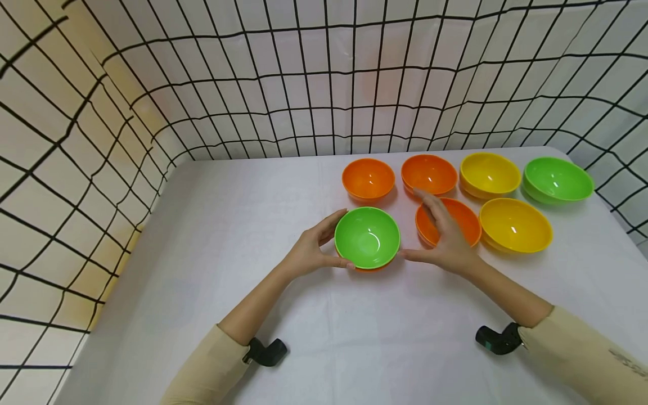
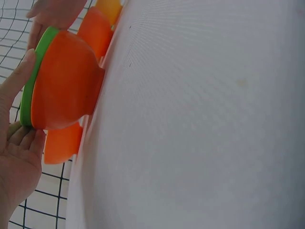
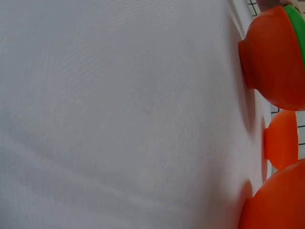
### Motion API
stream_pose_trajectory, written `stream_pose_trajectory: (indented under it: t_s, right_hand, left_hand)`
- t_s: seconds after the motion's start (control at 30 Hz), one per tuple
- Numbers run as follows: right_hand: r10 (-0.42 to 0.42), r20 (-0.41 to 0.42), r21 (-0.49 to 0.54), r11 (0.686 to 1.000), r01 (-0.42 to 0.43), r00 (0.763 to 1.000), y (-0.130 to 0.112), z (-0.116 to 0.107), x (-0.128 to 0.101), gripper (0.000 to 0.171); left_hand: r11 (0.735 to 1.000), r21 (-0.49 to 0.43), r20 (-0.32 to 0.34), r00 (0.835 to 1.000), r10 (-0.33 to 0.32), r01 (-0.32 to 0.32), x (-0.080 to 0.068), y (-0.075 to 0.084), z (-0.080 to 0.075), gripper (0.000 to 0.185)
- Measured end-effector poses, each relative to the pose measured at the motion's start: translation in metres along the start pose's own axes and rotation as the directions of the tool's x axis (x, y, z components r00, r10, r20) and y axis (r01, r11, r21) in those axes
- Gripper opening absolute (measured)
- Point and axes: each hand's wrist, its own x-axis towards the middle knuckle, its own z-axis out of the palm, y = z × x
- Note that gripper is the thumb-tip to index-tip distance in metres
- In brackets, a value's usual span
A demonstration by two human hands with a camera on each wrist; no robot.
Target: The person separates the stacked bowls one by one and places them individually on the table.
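A green bowl [image 1: 367, 237] sits nested in an orange bowl [image 2: 66, 81], which stands upright on the table; from the head view only a thin orange strip shows below the green. My left hand [image 1: 313, 250] holds the green bowl by its rim, thumb on the near side and fingers on the far left. My right hand [image 1: 449, 243] is spread to the right of the stack, its thumb tip close to the bowls' right edge. Its fingers are apart from the stack and pass over another orange bowl [image 1: 463, 216], partly covering it.
Behind the stack stand two orange bowls, one at left [image 1: 368, 179] and one at right [image 1: 429, 173]. Farther right are a back yellow bowl [image 1: 490, 174], a front yellow bowl [image 1: 516, 225] and a second green bowl [image 1: 558, 180]. Black netting [image 1: 329, 73] borders the white table [image 1: 228, 225].
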Motion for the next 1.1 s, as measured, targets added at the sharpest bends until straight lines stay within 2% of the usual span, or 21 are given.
stream_pose_trajectory:
  t_s: [0.13,0.23,0.4,0.67,0.77,0.83,1.03,1.1]
  right_hand:
    - [-0.05,0.031,-0.012,0.999,0.051,0.998,0.017,0.009,0.003,0.11]
    - [-0.056,0.054,0.007,0.998,0.056,0.997,0.028,0.015,0.005,0.114]
    - [-0.077,0.079,0.035,0.997,0.075,0.994,0.031,0.021,0.007,0.112]
    - [-0.104,0.103,0.023,0.995,0.102,0.989,0.029,0.029,0.012,0.112]
    - [-0.106,0.105,0.015,0.994,0.105,0.989,0.029,0.031,0.013,0.112]
    - [-0.103,0.108,0.015,0.995,0.102,0.989,0.029,0.033,0.013,0.113]
    - [-0.059,0.125,0.02,0.998,0.057,0.99,0.028,0.04,0.014,0.117]
    - [-0.046,0.138,0.041,0.998,0.041,0.989,0.026,0.042,0.013,0.118]
  left_hand:
    - [1.0,-0.007,-0.003,1.0,0.007,-0.007,0.0,-0.001,0.0,0.1]
    - [1.0,-0.009,-0.007,1.0,-0.001,0.001,0.0,-0.001,0.0,0.1]
    - [1.0,-0.011,-0.006,1.0,-0.015,0.015,0.0,0.002,0.001,0.1]
    - [0.999,0.001,0.016,0.999,-0.033,0.033,-0.005,0.03,-0.002,0.096]
    - [0.999,0.005,0.017,0.999,-0.033,0.033,-0.005,0.03,-0.002,0.096]
    - [1.0,0.006,0.013,0.999,-0.03,0.03,-0.005,0.027,-0.001,0.096]
    - [1.0,0.006,-0.005,1.0,-0.02,0.02,0.0,0.002,0.001,0.099]
    - [1.0,0.007,-0.007,1.0,-0.011,0.011,0.0,-0.001,0.001,0.099]
